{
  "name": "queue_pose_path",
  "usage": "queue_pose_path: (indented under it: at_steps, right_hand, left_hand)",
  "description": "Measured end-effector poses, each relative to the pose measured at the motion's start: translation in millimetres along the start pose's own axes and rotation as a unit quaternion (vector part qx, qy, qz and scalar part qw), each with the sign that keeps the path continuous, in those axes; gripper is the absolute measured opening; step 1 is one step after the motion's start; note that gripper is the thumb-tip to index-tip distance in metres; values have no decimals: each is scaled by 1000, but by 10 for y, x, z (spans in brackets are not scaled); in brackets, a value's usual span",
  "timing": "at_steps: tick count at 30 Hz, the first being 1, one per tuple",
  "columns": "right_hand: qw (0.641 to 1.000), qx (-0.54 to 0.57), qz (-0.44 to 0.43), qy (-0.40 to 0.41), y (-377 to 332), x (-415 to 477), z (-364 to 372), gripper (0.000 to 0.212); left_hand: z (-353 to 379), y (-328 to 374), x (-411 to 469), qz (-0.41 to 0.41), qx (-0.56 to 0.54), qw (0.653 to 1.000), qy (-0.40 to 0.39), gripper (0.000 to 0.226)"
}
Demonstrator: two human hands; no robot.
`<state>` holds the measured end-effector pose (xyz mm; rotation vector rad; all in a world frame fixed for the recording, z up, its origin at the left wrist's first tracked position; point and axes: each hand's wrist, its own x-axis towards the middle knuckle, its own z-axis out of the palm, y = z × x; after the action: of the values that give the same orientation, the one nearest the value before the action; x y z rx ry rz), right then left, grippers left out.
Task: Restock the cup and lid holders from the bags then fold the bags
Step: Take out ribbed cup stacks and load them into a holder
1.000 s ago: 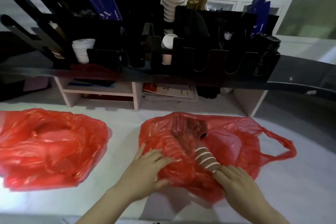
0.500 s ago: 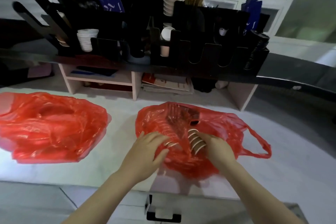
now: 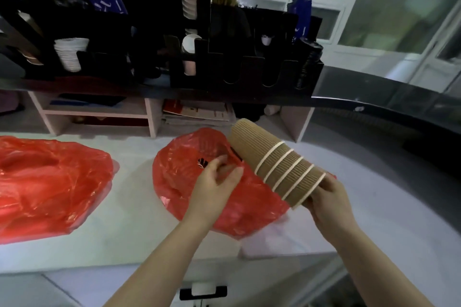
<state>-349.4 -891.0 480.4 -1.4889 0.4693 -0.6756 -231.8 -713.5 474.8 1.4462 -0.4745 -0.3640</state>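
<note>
Item one: stack of brown ribbed paper cups (image 3: 277, 159), nested, white rims showing, tilted with the closed end up and away. The right hand (image 3: 329, 202) holds its rim end. Item two: red plastic bag (image 3: 179, 182), crumpled on the table (image 3: 124, 207), gripped at the mouth by the left hand (image 3: 217, 179). Item three: second red bag (image 3: 50, 182), bulging, lying apart to the left. Black holder (image 3: 249, 70) stands behind, some slots holding white cups.
</note>
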Motion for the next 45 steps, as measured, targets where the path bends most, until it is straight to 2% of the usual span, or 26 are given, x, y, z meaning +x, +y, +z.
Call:
queue_pose_path:
  at_steps: [2, 4, 6, 8, 10, 11, 12, 14, 15, 17, 18, 21, 23, 25, 28, 30, 33, 36, 37, 42, 45]
  right_hand:
    - [999, -37, -29, -27, -46, 13, 95, 42]
    - [987, -126, -86, -55, -82, 80, 199, 44]
    - [964, -201, -134, -111, -98, 175, 273, 41]
    - [949, -228, -143, -163, -73, 311, 268, 36]
    - [913, -320, -195, -162, 10, 519, 165, 29]
    - [862, -413, -245, -162, 57, 666, 101, 23]
    - [794, -505, -285, -182, 96, 822, 57, 19]
    - [663, -644, -291, -247, 225, 1123, 53, 20]
    - [614, -686, -278, -275, 308, 1262, 92, 23]
    - [550, -722, -289, -304, 476, 1512, 203, 23]
    - [542, -719, -310, -305, 549, 1626, 275, 21]
    - [548, -673, -421, -263, 731, 1961, 451, 23]
    - [547, -662, -454, -237, 844, 2176, 548, 38]
    - [544, -677, -418, -268, 975, 2379, 654, 60]
    - [522, -711, -348, -318, 1157, 2582, 781, 81]
    - [509, -721, -331, -333, 1265, 2644, 835, 81]
    - [512, -722, -345, -312, 1331, 2678, 889, 60]
    - [526, -726, -325, -303, 1319, 2639, 825, 68]
    - [543, -711, -324, -307, 1305, 2606, 773, 72]
    - [673, -571, -324, -341, 1067, 2337, 372, 77]
    - [759, -475, -283, -344, 854, 2215, 141, 79]
  left_hand:
    - [154, 27, 19, -105, -160, 979, -65, 49]
    - [225, 52, 45, -152, -251, 952, -82, 57]
    - [179, 42, 106, -158, -307, 937, -46, 65]
    - [18, 6, 184, -133, -331, 934, 8, 63]
    - [-204, -23, 258, -92, -320, 940, 69, 57]
    - [-296, -30, 290, -70, -299, 946, 98, 55]
    - [-367, -41, 318, -51, -273, 953, 124, 53]
    - [-454, -55, 365, -27, -225, 959, 172, 53]
    - [-472, -69, 392, -21, -207, 959, 192, 54]
    - [-476, -114, 449, -8, -174, 959, 225, 59]
    - [-476, -135, 473, -1, -161, 958, 238, 61]
    - [-493, -200, 489, 6, -146, 950, 278, 65]
    - [-531, -238, 465, 13, -138, 942, 306, 63]
    - [-574, -256, 438, 27, -132, 935, 327, 57]
    - [-612, -275, 397, 37, -144, 927, 344, 59]
    - [-606, -274, 393, 33, -148, 927, 343, 60]
    - [-581, -226, 445, 35, -136, 927, 349, 65]
    - [-533, -187, 534, 42, -122, 932, 340, 70]
    - [-510, -182, 565, 44, -117, 935, 333, 68]
    - [-387, -247, 711, 42, -118, 943, 308, 63]
    - [-357, -282, 814, 39, -120, 946, 298, 57]
